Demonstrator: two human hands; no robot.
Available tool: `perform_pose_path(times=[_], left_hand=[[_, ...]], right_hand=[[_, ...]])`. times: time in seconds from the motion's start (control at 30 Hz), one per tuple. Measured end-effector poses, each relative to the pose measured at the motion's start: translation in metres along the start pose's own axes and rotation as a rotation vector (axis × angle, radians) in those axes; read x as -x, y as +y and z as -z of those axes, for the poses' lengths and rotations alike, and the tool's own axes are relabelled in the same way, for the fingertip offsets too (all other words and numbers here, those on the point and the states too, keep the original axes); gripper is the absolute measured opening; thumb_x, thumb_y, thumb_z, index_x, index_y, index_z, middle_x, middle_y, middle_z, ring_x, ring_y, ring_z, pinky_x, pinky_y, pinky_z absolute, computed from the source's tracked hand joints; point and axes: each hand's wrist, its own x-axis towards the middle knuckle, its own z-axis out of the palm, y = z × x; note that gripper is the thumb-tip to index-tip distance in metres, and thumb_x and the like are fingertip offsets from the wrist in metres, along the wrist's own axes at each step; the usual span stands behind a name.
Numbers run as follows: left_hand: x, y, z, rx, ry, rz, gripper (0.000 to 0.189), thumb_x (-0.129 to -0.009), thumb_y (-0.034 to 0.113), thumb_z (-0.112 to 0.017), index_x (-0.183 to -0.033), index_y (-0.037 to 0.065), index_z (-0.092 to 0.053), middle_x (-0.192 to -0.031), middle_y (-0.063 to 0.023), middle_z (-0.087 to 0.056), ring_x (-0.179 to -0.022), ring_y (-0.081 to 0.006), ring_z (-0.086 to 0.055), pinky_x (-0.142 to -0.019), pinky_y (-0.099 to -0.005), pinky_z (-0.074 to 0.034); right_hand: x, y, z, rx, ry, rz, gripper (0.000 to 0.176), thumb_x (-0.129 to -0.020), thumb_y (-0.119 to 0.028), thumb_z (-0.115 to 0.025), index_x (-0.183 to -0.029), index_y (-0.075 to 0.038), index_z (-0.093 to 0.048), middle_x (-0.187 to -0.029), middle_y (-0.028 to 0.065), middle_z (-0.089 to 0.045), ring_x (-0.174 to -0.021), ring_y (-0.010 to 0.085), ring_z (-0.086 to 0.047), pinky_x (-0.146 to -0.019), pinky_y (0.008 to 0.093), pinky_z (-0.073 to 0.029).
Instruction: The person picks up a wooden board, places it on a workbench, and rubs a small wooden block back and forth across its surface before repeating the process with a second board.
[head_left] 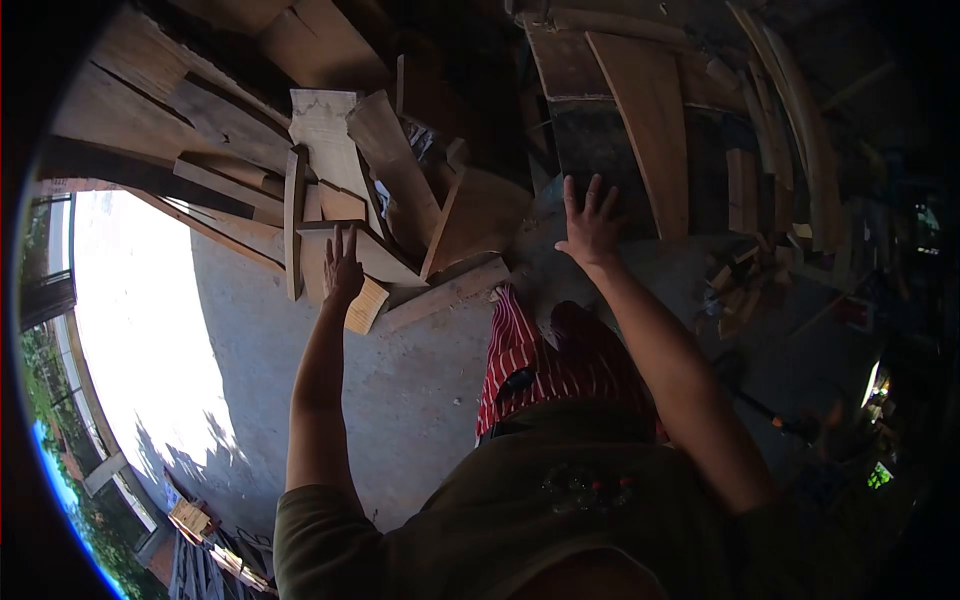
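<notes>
My left hand point(343, 268) reaches forward with fingers stretched out, overlapping the edge of a wooden board point(372, 258) in a heap of offcuts. Just below that hand is the pale end of a short wood block point(366, 305). My right hand point(592, 222) is spread wide, nothing in it, over the grey floor near a dark panel point(605, 150). To its right leans a long tapered plank point(655, 140). A light board point(328, 140) stands up among the heap beyond my left hand.
A flat wood strip point(450, 293) lies on the concrete floor point(400, 400) before my feet. More curved planks point(800, 120) lean at the right, with small scraps point(738, 290) below them. Bright sunlight point(150, 330) falls on the floor at left. Slats point(205, 565) lie at the lower left.
</notes>
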Motion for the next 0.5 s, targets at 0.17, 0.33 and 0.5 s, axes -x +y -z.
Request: perform_pose_path(times=[0.17,0.33,0.5], left_hand=[[0.009,0.003,-0.096,0.170,-0.449,-0.049,0.056,-0.084,0.018,-0.061,-0.139,0.014,-0.051,-0.147,-0.0213,-0.042,-0.129,-0.0394,-0.047,-0.106,-0.0460,-0.041],[0.054,0.100,-0.151,0.493,-0.756,-0.078,0.049,-0.085,0.027,-0.061,-0.132,0.014,-0.058,-0.109,-0.0205,-0.069,-0.102,-0.0351,-0.067,-0.089,-0.0424,-0.052],[0.083,0.204,-0.128,0.585,-0.763,-0.197,0.048,-0.085,0.028,-0.060,-0.132,0.017,-0.059,-0.104,-0.0183,-0.071,-0.098,-0.0322,-0.069,-0.086,-0.0404,-0.052]], right_hand=[[0.002,-0.004,-0.003,-0.051,0.004,0.011,0.124,-0.060,-0.048,-0.086,-0.156,-0.027,-0.009,-0.158,0.0247,-0.012,-0.140,0.0545,-0.020,-0.093,0.0773,-0.035],[0.007,0.001,0.015,-0.082,-0.040,0.024,0.119,-0.064,-0.052,-0.083,-0.156,-0.026,-0.011,-0.158,0.0243,-0.010,-0.140,0.0546,-0.020,-0.094,0.0752,-0.035],[0.014,0.036,0.004,-0.372,0.108,0.245,0.078,-0.081,-0.043,-0.071,-0.146,-0.016,-0.039,-0.150,0.0217,-0.032,-0.135,0.0462,-0.034,-0.099,0.0616,-0.039]])
